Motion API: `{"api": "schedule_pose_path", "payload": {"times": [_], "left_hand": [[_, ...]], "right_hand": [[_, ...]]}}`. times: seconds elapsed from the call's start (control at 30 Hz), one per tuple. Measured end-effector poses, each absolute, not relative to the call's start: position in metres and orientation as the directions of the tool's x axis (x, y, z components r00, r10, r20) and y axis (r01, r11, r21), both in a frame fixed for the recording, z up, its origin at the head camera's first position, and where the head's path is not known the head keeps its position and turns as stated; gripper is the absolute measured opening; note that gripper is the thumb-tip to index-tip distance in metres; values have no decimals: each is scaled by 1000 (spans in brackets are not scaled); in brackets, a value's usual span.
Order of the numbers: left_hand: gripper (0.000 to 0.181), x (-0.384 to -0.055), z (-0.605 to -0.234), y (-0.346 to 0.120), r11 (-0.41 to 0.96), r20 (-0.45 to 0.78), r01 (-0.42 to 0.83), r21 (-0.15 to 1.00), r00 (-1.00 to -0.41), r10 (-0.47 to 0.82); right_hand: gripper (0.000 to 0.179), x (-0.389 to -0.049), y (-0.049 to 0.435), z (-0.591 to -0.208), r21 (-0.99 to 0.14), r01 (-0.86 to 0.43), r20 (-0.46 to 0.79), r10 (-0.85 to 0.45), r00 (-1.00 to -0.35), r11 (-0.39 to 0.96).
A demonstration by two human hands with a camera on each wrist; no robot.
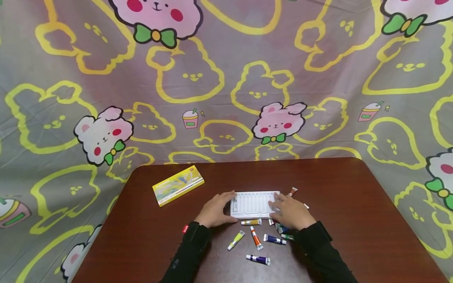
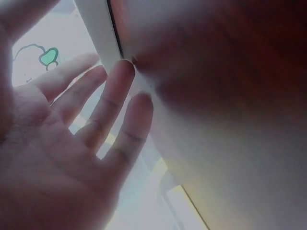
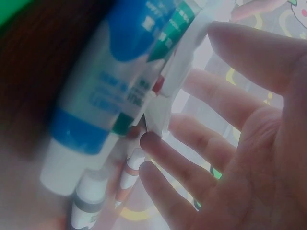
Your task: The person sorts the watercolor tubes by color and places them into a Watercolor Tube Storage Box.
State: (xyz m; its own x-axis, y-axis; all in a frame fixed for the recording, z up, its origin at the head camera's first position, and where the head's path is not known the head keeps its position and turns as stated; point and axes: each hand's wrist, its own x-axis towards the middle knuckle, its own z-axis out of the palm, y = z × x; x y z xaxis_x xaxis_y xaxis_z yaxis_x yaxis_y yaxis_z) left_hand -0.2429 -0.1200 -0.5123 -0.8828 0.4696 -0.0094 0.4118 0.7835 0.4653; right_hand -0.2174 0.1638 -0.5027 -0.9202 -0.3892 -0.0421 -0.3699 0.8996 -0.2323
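A white ribbed plastic tray (image 1: 255, 204) lies flat on the table between both hands. My left hand (image 1: 216, 210) is at its left end, thumb by the near corner and fingertips by the far corner. At the right end is my right hand (image 1: 291, 210), its fingers reaching over the tray's edge. In both wrist views the fingers look extended and loosely spread. Small paint tubes lie in front of the tray: ochre (image 1: 251, 222), yellow (image 1: 236, 240), orange-red (image 1: 256, 238), dark blue (image 1: 275, 239) and violet (image 1: 258, 260). A blue paint tube (image 3: 100, 86) lies near the right hand.
A yellow box (image 1: 178, 186) sits on the back left of the brown table (image 1: 354, 220). A brown tube (image 1: 292, 192) lies beyond the right hand, and a green one (image 1: 287, 237) by the right wrist. A patterned curtain (image 1: 226, 90) hangs behind the table.
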Motion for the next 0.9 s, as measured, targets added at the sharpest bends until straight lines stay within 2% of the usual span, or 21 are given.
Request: {"api": "schedule_pose_path", "payload": {"times": [0.1, 0.27, 0.4, 0.47, 0.63, 0.77, 0.9], "left_hand": [[80, -243, -512, -121, 781, -13, 409, 471, -882, 470], [76, -238, -504, -118, 806, 28, 431, 405, -887, 460], [57, -224, -491, -114, 804, 30, 465, 370, -871, 490], [49, -215, -486, -113, 791, -19, 482, 377, -850, 527], [44, -192, -485, -110, 789, -167, 509, 344, -794, 585], [32, -186, -492, -106, 804, -221, 502, 319, -785, 578], [26, -187, -494, -106, 801, -261, 479, 359, -773, 579]], "right_hand": [[48, -218, 163, -502, -234, -377, -40, -396, -917, 896], [48, -220, 164, -500, -224, -379, -41, -397, -917, 898], [49, -221, 164, -498, -232, -371, -42, -390, -920, 899], [49, -221, 164, -498, -239, -368, -44, -388, -920, 899], [49, -221, 164, -500, -241, -365, -50, -387, -921, 899], [49, -220, 164, -501, -238, -362, -50, -384, -922, 901], [49, -219, 165, -502, -233, -371, -53, -393, -918, 899]]}}
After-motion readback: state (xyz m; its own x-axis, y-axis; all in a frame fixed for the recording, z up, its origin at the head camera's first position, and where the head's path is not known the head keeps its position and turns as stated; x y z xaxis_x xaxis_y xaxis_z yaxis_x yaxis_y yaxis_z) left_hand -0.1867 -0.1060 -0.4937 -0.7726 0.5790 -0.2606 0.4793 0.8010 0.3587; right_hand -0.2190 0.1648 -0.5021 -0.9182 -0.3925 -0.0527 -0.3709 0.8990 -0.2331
